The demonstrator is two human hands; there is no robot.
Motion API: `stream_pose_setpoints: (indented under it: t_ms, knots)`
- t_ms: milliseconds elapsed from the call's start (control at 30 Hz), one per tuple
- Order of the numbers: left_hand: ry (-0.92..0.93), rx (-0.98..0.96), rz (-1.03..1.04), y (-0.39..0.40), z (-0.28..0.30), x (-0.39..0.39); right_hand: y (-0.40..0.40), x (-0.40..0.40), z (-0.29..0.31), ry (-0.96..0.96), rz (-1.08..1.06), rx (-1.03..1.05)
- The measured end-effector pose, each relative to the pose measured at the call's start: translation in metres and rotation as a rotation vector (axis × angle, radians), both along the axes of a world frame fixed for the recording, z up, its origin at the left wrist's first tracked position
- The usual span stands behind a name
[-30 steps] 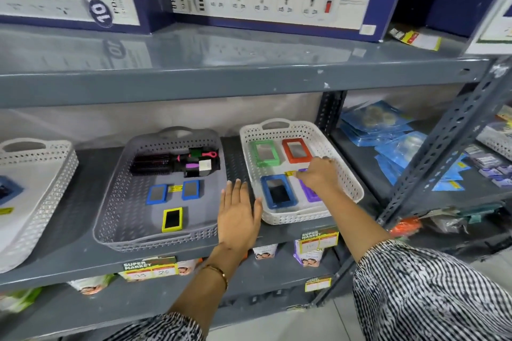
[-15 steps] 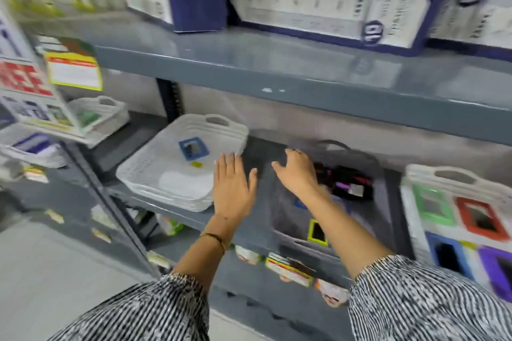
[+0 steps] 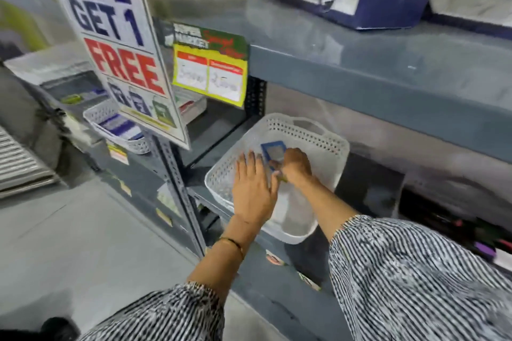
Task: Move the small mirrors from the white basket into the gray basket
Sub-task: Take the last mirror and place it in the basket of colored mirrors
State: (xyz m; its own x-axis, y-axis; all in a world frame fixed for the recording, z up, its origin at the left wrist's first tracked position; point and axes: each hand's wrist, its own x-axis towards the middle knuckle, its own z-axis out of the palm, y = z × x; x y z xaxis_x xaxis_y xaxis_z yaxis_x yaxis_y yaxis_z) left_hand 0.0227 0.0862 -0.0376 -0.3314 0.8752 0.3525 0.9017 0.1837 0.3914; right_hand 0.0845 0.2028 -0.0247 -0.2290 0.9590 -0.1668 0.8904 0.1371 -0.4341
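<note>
A white perforated basket [image 3: 310, 135] sits on the middle shelf. Inside it lies a small blue-framed mirror [image 3: 274, 150]. My right hand [image 3: 295, 165] reaches into the basket and its fingers close on the mirror's near edge. My left hand [image 3: 253, 188] is flat and spread over the basket's front-left rim, holding nothing. The gray basket [image 3: 432, 191] shows only as a blurred shape at the right, with dark brushes in it.
A "Buy 2 Get 1 Free" sign [image 3: 110, 44] hangs at the left beside a yellow price tag [image 3: 210, 75]. A metal upright [image 3: 177, 191] stands left of the basket. The upper shelf [image 3: 360, 63] overhangs it. Another small white basket [image 3: 116, 127] sits further left.
My view has swung left, from the basket with several mirrors to the left white basket. My right hand crossed over the gray basket and now grips the blue mirror; my left hand moved onto the basket rim.
</note>
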Motion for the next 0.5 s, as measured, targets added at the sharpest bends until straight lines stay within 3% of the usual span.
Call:
stream_pose_setpoints:
  t_ms: [500]
  knots:
    - [0.037,-0.086,-0.041,-0.002,-0.009,-0.009,0.022,-0.028,-0.033,-0.051,-0.005,0.049]
